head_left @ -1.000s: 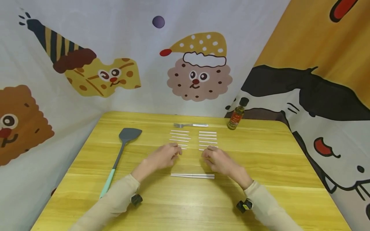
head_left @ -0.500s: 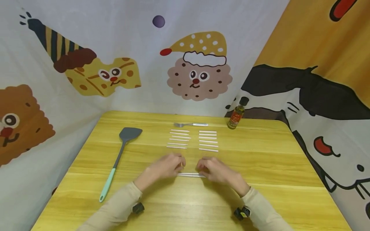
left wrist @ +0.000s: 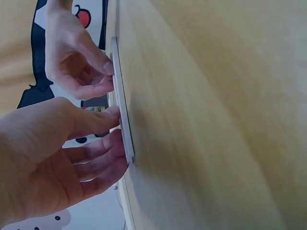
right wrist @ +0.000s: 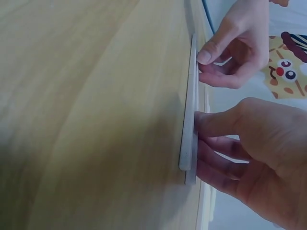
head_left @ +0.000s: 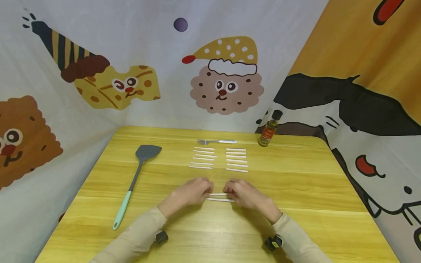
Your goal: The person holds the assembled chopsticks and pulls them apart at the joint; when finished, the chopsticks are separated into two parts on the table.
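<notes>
Two white chopsticks lie crosswise on the table in front of the person. My left hand pinches the left part of the far chopstick between thumb and fingers. On its right part, my right hand does the same. Closer to the person lies the near chopstick, a narrow gap apart from the far one at mid-length. In the right wrist view the near chopstick stands in front of the other, with the thumb and fingers behind it. Both outer ends are covered by the hands in the head view.
Beyond the hands, several chopsticks lie in two columns, thin ends left and thick ends right. A fork lies behind them, with an oil bottle at the back right. A turner with a green handle lies left on the wooden table.
Both hands have come back from the chopstick rows to the pair in front. The far chopstick has shifted away from the near one, opening a gap. The rows stay put.
</notes>
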Demonstrator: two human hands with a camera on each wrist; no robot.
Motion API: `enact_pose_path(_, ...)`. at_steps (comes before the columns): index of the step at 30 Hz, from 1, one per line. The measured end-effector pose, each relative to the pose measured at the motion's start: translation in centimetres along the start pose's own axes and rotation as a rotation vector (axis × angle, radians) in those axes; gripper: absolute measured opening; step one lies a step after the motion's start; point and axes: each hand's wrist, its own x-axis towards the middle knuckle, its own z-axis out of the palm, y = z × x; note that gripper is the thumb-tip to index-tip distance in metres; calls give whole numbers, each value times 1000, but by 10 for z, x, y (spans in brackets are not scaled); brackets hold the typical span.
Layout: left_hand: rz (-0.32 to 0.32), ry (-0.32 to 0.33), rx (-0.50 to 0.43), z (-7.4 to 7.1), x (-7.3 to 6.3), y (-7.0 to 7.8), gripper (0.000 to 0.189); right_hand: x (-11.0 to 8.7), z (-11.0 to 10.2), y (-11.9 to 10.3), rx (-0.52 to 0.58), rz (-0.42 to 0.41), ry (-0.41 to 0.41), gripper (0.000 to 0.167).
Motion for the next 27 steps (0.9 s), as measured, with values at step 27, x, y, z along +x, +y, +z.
enact_pose_path(27,23,201,166,-14,-6,3,12,4,-3,1,-205,-196,249,11)
